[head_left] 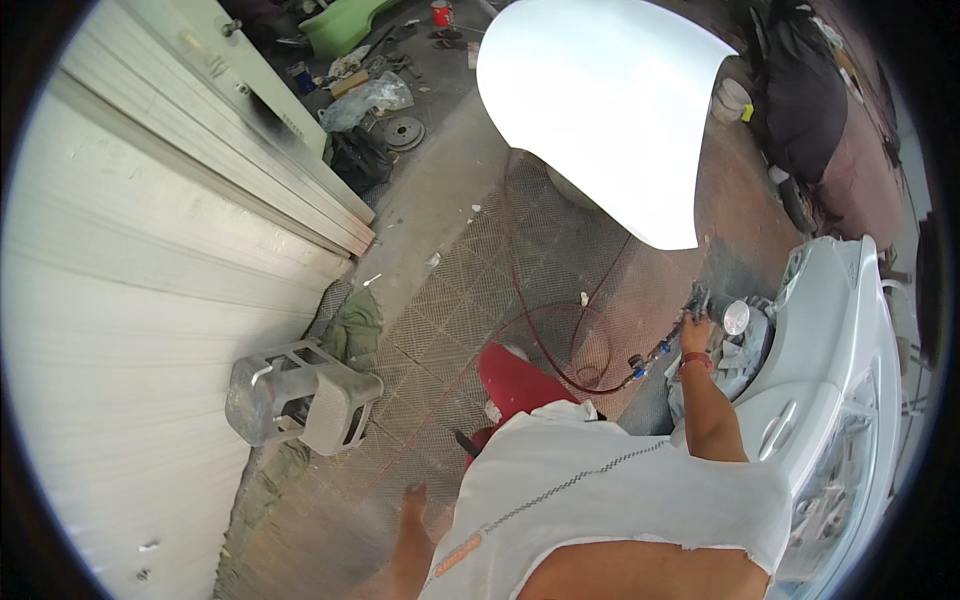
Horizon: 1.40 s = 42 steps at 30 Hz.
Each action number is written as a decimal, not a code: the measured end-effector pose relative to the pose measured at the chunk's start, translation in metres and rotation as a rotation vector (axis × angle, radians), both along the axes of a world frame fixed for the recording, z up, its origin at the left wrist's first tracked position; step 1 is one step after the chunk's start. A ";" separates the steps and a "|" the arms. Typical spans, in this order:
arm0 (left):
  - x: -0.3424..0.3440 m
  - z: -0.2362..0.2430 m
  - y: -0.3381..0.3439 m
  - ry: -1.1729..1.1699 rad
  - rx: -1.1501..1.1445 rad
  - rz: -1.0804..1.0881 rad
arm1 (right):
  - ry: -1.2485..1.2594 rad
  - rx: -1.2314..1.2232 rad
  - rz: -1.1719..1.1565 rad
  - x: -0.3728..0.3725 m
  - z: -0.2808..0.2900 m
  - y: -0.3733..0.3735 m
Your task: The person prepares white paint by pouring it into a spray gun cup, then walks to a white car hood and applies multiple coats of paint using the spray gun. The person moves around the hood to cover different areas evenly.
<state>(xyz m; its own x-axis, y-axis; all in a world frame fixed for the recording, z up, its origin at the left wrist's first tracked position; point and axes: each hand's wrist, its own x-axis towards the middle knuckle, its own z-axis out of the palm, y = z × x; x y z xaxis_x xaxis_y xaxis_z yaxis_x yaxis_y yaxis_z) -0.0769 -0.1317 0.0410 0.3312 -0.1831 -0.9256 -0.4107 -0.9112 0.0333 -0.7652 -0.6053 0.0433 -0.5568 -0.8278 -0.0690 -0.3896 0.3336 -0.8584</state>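
My right hand (697, 333) is wrapped around the handle of a spray gun (697, 300), out to the right beside a pale silver-white car body part (850, 330). A round whitish cup (736, 318) shows just right of the gun. From its handle, a fitting with blue parts (650, 357) leads to a dark red air hose (560, 375), which loops over the floor. Low on my left side hangs my left hand (415, 492), away from any object. It is small and its fingers are not clear.
A large, bright white curved panel (610, 110) stands ahead. On the left are a white ribbed wall (130, 300) and plastic stools (340, 405). Bags, a metal disc (404, 132) and a green part (338, 28) lie at the far left. A bucket (731, 102) is behind the panel.
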 end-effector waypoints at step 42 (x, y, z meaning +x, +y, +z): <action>0.443 -0.040 -1.305 0.128 -0.371 -0.367 | 0.120 0.397 0.196 0.681 0.189 -0.494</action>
